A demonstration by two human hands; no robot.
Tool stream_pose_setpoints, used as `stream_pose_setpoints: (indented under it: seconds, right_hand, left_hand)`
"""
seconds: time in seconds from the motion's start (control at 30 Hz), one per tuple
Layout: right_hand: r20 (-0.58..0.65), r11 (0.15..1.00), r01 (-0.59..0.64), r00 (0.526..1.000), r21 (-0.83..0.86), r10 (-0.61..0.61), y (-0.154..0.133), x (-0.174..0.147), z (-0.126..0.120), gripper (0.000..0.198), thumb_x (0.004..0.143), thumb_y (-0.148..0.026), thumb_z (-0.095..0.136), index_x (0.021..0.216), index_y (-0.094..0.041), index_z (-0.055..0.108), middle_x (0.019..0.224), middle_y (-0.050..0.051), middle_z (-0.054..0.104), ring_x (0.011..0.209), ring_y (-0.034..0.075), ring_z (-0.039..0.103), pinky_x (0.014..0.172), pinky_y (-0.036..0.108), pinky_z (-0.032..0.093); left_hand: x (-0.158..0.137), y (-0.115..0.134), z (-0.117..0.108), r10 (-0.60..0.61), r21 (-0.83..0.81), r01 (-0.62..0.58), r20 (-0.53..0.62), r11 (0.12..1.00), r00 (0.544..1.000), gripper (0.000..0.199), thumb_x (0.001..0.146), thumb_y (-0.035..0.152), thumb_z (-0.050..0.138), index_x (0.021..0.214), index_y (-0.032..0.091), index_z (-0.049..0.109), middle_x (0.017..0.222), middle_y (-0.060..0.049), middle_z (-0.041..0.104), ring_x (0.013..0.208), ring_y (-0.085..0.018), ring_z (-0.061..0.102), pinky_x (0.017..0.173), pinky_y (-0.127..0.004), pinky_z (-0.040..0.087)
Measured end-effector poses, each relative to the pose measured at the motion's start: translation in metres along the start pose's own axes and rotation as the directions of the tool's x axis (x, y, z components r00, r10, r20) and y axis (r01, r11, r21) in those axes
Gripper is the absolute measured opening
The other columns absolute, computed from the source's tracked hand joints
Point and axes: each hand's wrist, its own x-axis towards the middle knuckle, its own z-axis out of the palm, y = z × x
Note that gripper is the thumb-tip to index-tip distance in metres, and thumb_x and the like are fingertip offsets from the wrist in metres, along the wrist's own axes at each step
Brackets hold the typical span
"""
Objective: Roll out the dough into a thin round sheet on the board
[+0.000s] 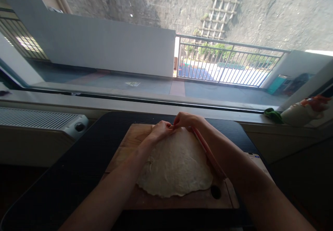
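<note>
A broad, thin sheet of dough lies on a wooden cutting board, its near edge uneven and its far end narrowing under my hands. My left hand pinches the dough's far edge. Right beside it, almost touching, my right hand has its fingers bent down and closed on the same edge. Along the dough's right side, partly under my right forearm, runs a long reddish stick that looks like a thin rolling pin. My fingertips are small and partly hidden in this view.
The board rests on a black table by a window sill. A phone or tablet lies at the right, partly behind my forearm. A white radiator stands left; a light pot and green cloth sit on the sill.
</note>
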Motion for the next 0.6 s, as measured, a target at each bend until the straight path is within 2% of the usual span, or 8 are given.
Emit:
stream_pose_setpoints:
  seconds: [0.2,0.47,0.6]
  right_hand:
    - [-0.029,0.999,-0.048,0.998,0.006,0.048,0.006,0.005,0.004,0.029,0.074,-0.038,0.063,0.096,-0.022,0.071,0.067,-0.002,0.066,0.049,0.008,0.054,0.047,0.017,0.036]
    - [-0.144,0.998,-0.053,0.988,-0.017,0.050,0.012,0.011,0.012,0.023,0.073,-0.028,0.061,0.093,-0.023,0.072,0.068,-0.002,0.067,0.055,0.009,0.056,0.051,0.016,0.037]
    - [-0.245,0.996,-0.083,0.967,-0.033,0.072,0.024,0.017,0.009,0.017,0.073,-0.023,0.062,0.086,-0.021,0.072,0.077,0.000,0.068,0.069,0.010,0.059,0.060,0.016,0.039]
  left_hand:
    - [0.000,0.002,0.000,-0.016,0.060,0.015,0.018,0.998,1.000,0.030,0.072,0.050,0.053,0.072,0.025,0.069,0.065,0.003,0.066,0.076,-0.022,0.062,0.093,-0.043,0.030]
    - [0.004,0.003,-0.003,-0.060,0.048,0.058,0.043,0.997,0.997,0.027,0.069,0.048,0.056,0.077,0.026,0.070,0.071,0.001,0.069,0.084,-0.024,0.062,0.099,-0.048,0.023]
    - [0.004,0.004,-0.003,-0.075,0.052,0.073,0.034,0.996,0.997,0.026,0.068,0.047,0.057,0.071,0.024,0.069,0.066,0.002,0.067,0.079,-0.022,0.062,0.095,-0.042,0.029]
